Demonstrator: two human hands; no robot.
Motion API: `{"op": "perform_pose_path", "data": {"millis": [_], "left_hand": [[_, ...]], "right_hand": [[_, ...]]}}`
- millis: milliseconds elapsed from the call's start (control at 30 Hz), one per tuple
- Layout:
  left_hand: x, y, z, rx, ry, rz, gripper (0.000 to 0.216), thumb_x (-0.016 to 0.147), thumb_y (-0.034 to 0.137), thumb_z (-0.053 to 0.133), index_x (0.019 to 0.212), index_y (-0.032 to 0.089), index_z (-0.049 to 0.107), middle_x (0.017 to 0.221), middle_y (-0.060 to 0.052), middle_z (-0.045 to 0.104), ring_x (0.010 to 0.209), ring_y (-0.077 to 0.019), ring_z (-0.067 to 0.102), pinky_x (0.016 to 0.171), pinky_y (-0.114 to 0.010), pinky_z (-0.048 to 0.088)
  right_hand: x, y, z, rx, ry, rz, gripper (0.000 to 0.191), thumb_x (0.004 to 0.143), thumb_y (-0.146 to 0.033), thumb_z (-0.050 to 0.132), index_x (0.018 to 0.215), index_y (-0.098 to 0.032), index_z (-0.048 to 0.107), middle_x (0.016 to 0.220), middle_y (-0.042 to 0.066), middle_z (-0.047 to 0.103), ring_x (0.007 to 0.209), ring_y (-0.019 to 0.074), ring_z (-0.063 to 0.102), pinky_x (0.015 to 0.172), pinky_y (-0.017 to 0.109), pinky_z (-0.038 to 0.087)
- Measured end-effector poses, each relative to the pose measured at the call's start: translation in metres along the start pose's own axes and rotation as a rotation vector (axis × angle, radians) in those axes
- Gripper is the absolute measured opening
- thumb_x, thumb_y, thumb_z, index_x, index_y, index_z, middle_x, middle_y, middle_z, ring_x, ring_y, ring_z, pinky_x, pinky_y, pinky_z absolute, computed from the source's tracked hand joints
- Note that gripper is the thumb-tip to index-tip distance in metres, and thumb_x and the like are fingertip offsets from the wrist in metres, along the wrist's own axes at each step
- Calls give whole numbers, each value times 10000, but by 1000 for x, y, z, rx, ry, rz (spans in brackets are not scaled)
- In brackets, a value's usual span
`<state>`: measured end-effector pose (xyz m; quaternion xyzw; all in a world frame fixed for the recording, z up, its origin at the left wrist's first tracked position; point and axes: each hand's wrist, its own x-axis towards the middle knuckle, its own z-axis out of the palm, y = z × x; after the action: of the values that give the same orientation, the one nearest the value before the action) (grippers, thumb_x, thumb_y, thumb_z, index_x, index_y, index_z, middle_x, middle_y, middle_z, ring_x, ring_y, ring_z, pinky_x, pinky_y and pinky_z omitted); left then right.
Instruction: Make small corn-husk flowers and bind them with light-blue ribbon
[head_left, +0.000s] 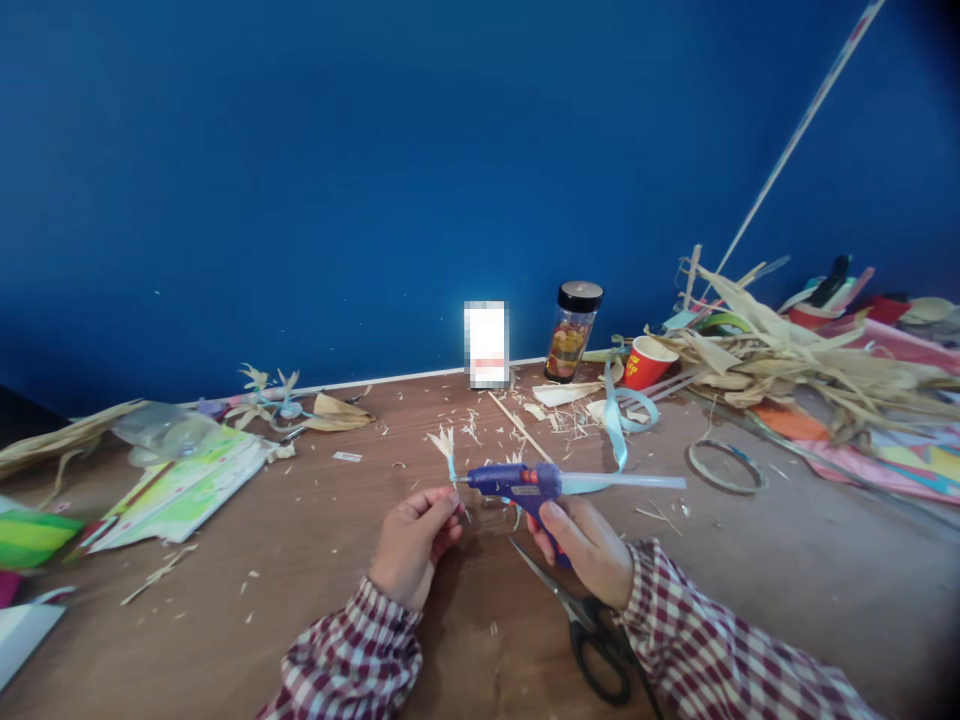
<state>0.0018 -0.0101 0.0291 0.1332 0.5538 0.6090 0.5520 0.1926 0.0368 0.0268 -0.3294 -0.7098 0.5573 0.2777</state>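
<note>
My right hand grips a blue hot glue gun, its nozzle pointing left and a clear glue stick poking out of its back. My left hand pinches the stem of a small frayed corn-husk flower wrapped with light blue ribbon, held right at the gun's tip. Both hands hover over the brown table, and both sleeves are red-and-white checked.
Black-handled scissors lie under my right wrist. A dark-lidded jar, a tipped red paper cup and light blue ribbon sit behind. Dried corn husks pile at right, coloured papers at left, and a tape ring lies flat.
</note>
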Motion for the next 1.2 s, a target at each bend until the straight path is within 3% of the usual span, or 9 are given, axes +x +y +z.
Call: {"op": "perform_pose_path", "data": {"millis": [367,633,900,1200], "left_hand": [[-1,0,0,12,-2,3,202,566,232,737,654,95,618,587,-14,593,463,-32,497,456,-117,462],[-6,1,-1,76,-44,-31,239,634,239,695,808,132,570,636,-26,627,438,-46,507,421,-150,470],[-4,1,1,8,-76,-31,229,576,220,736,708,89,604,604,-37,619,512,-75,561,523,-169,505],[-4,1,1,14,-62,-27,190,575,224,735,657,88,631,573,-27,602,496,-61,540,522,-153,498]], "right_hand": [[-1,-1,0,-23,-1,1,358,886,-413,275,764,-168,506,549,-13,489,483,97,447,486,227,350],[0,-1,0,-17,14,-5,356,885,-411,276,758,-168,504,541,-13,483,477,98,442,480,227,348],[1,1,0,1,26,-6,365,886,-416,273,762,-162,503,545,-15,479,471,92,431,474,225,341],[-1,-2,0,-31,1,9,370,886,-420,265,764,-166,506,545,-11,482,471,96,436,467,226,343]]}}
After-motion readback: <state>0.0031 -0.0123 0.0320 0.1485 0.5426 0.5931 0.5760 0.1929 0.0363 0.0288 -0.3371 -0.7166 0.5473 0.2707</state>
